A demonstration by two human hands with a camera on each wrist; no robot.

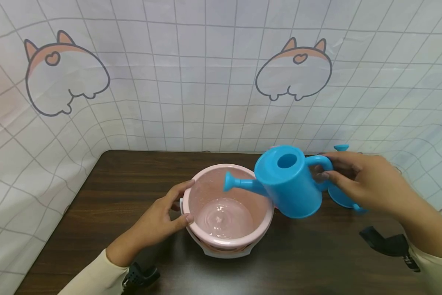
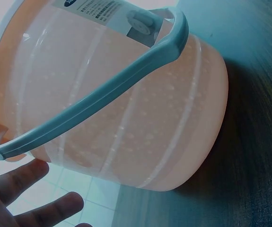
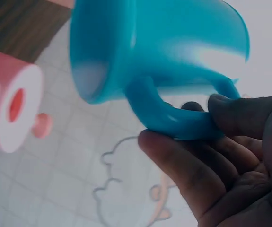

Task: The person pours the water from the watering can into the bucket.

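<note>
In the head view a pink bucket [image 1: 239, 241] stands on the dark wooden table, with rippling water [image 1: 224, 219] at its bottom. My left hand [image 1: 160, 223] rests on the bucket's left rim, thumb and forefinger spread along it; other fingers [image 2: 50, 208] stretch loosely outside the wall in the left wrist view. By its handle, my right hand [image 1: 365, 180] grips a blue watering can [image 1: 291, 184]. That can hangs tilted over the bucket's right rim, its spout pointing left above the water. Thumb and curled fingers close round the handle in the right wrist view.
Behind my right hand stands a second blue watering can [image 1: 340, 198], partly covered. A pink watering can [image 3: 20, 99] shows in the right wrist view. The bucket's grey carrying handle [image 2: 98, 101] hangs down its side. A white grid-patterned cloth [image 1: 206, 82] rises behind the table.
</note>
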